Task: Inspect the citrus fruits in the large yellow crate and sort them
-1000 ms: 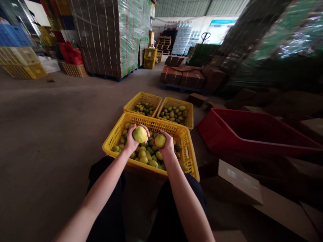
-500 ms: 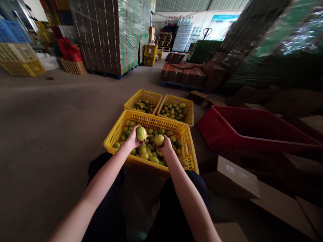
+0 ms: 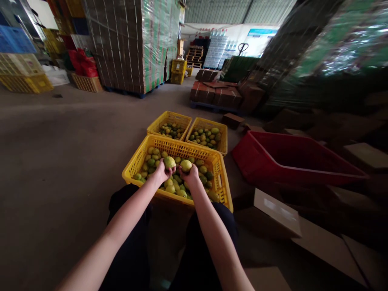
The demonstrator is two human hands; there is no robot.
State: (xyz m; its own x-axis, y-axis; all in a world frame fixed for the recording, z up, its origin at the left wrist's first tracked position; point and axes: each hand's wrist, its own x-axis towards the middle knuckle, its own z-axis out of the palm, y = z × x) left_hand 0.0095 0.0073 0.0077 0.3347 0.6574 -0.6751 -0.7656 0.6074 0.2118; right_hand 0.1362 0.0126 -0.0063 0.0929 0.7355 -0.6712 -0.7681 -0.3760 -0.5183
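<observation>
Above the large yellow plastic crate (image 3: 178, 146) in front of my knees, my left hand (image 3: 163, 173) is closed around a yellow-green lemon (image 3: 169, 162). Close beside it, my right hand (image 3: 191, 175) grips another lemon (image 3: 186, 165), a little yellower. A narrow gap separates the two fruits, and both rest on upturned fingers. Below them, loose lemons (image 3: 170, 188) from green to yellow cover the crate's bottom. My hands and wrists hide part of that fruit.
Behind the large crate stand two smaller yellow crates (image 3: 190, 131) with more lemons. To the right are a red tub (image 3: 251, 161) and cardboard boxes (image 3: 275, 210). Wrapped pallet stacks (image 3: 121, 48) rise further back. Concrete floor (image 3: 75, 133) stretches along the left.
The camera view has shifted slightly. My hands have come closer together, and the lemon in my left hand has turned or tilted a little. Both lemons are still held.
</observation>
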